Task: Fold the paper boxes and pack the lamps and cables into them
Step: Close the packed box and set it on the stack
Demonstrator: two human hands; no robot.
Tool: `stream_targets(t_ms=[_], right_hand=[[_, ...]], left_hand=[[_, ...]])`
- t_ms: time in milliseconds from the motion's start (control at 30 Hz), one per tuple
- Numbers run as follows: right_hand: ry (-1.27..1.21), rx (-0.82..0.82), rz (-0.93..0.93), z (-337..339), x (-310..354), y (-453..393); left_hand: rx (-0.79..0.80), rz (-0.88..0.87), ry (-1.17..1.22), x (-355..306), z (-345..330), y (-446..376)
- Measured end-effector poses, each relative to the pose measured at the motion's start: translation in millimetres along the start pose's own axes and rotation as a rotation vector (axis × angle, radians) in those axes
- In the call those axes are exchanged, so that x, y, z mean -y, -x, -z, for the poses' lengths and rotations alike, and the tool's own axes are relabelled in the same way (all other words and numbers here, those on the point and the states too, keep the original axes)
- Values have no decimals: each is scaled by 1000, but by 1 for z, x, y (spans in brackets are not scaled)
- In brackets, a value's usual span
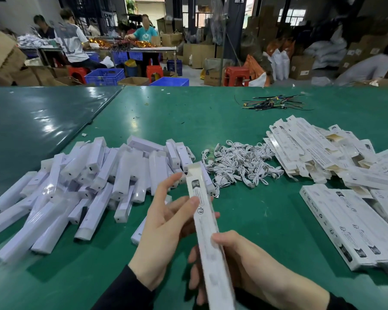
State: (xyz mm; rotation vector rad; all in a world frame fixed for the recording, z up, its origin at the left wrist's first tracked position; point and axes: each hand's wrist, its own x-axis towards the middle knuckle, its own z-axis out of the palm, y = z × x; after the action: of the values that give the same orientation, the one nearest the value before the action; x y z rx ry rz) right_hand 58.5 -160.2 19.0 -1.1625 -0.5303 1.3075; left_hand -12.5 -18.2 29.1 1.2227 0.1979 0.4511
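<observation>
- You hold one long white paper box (207, 222) in both hands above the green desk (244, 121), its far end tilted up and away from you.
- Your left hand (166, 224) grips the box's upper half: the thumb lies across the printed top face and the fingers curl round beneath, with the forefinger stretched out to the left of the box.
- Your right hand (244, 262) clamps the lower half, thumb on top near the right edge and fingers wrapped under it.
- The near end of the box is blurred, so you cannot tell whether its flaps are closed.
- To the left of your left hand lies a loose heap of white lamps (81, 182), bars crossing one another at all angles; a few reach just beyond your left fingertips.
- Just past the box's far end, ahead of your hands and slightly right, sits a tangled pile of white cables (240, 164).
- Right of the cables, well out from your right hand, is a pile of flat unfolded boxes (311, 153).
- Nearer you on that side, a row of printed boxes (349, 227) lies side by side.
- Far ahead to the right, a bundle of coloured wires (273, 102) rests on the desk.
</observation>
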Motion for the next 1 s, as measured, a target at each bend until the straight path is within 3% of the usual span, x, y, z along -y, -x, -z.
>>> stream_targets(t_ms=[167,333,433,667,1000], right_hand=[[172,-343,267,6,-3,-3],[309,-506,530,8,0,1],[359,-490,537,7,0,3],[207,-366,498,5,8,7],[221,-327,435,8,10,11]], left_hand=[[31,-68,-77,2,-1,0],[48,-43,-130,9,-3,1],[44,-28,-137,9,-1,-1],[20,-68,-156,8,0,-2],[107,-16,-180,5,1,-2]])
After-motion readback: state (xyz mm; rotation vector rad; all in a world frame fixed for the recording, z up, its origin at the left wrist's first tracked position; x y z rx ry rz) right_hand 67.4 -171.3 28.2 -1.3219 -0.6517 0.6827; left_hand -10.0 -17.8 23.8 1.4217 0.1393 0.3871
